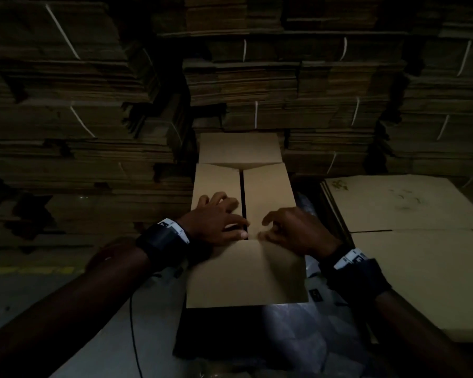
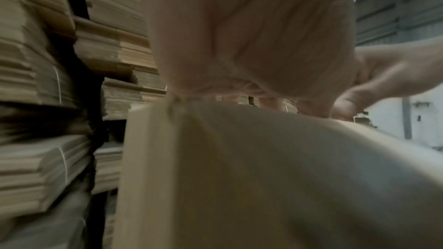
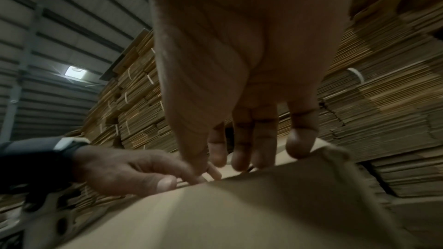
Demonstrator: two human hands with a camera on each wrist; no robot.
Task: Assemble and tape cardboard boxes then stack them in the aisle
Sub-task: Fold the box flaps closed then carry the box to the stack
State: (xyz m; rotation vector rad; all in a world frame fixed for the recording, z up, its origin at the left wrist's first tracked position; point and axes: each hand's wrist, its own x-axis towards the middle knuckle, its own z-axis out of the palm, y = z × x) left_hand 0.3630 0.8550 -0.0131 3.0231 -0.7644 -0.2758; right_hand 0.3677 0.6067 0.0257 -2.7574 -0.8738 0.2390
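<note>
Bundled flat cardboard stacks (image 1: 79,110) tied with white straps fill upper frame, wall to wall. Grey floor (image 1: 25,293) lower left, yellow line (image 1: 38,270) across it. Thin black cable (image 1: 133,336) at bottom centre-left. Corrugated metal wall (image 3: 59,26) with lit lamp (image 3: 76,72), left side of right wrist view.

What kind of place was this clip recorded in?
Most likely a warehouse or packing-supply store: strapped bundles of flat cardboard are stacked high like a wall, corrugated metal cladding rises behind them, and loose flattened boxes lie beside the box being folded.

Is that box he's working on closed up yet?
Partly. Two flaps lie folded in with a dark gap between; the near flap and far flap remain open.
</note>
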